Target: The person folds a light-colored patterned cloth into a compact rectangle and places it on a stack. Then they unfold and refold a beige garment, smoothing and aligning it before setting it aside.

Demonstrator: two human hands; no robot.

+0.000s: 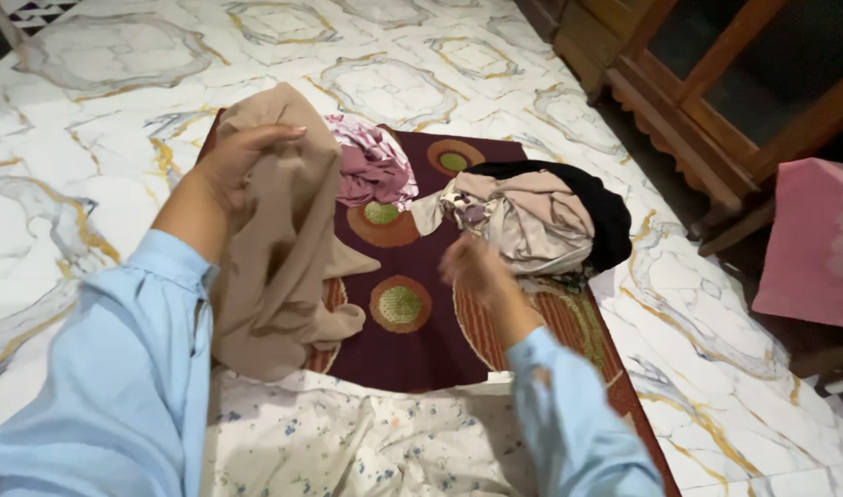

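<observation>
My left hand [232,166] is raised and grips a tan cloth [288,239] that hangs down onto a maroon mat [412,345] with round patterns. My right hand [472,267] hovers blurred over the mat, just in front of a pile of beige and black clothes [541,216]; whether it holds anything cannot be made out. A crumpled pink and mauve garment [375,166] lies behind the tan cloth. Both arms wear light blue sleeves.
The mat lies on a white marble-patterned floor [99,83] with gold veins. A white floral fabric [366,442] covers the near edge. Wooden furniture [697,83] stands at the upper right, and a pink cloth-covered object [813,244] sits at the right edge.
</observation>
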